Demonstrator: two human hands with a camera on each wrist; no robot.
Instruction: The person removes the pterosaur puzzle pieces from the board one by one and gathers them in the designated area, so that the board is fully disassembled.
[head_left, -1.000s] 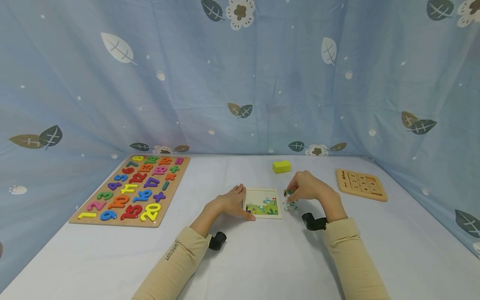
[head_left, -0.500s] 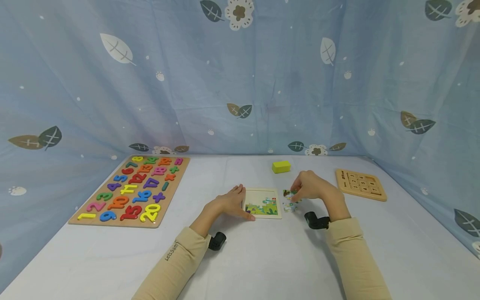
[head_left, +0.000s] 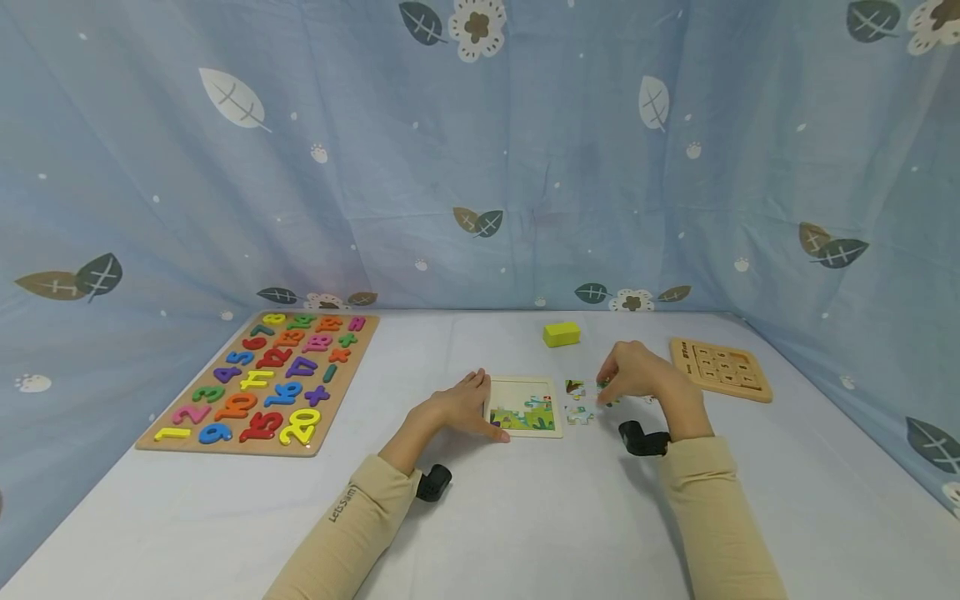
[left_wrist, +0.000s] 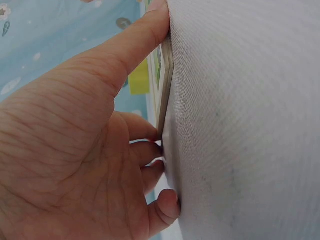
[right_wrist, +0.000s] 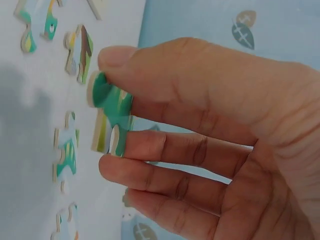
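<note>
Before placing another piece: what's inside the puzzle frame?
The puzzle frame holds mostly green picture along the bottom, rising at right, with cream at upper left. The left hand hides the frame's lower left corner.

"LetsSam" marks the left sleeve [head_left: 358,521]; 10, 15 and 20 the large board [head_left: 362,337]; tiny digits the small panel [head_left: 757,388]

The right hand [head_left: 637,368] has slid across the desk [head_left: 525,517], away from the picture tray [head_left: 523,432] and closer to the desk's right edge. Its sleeve [head_left: 716,508] and black wrist camera [head_left: 641,439] went that way too. A second ago its fingers hid parts of the brown-and-green piece [head_left: 575,389] and the pale piece [head_left: 579,415]. Now both show fully, and the fingertips pinch a green piece [right_wrist: 112,107] farther right.
</note>
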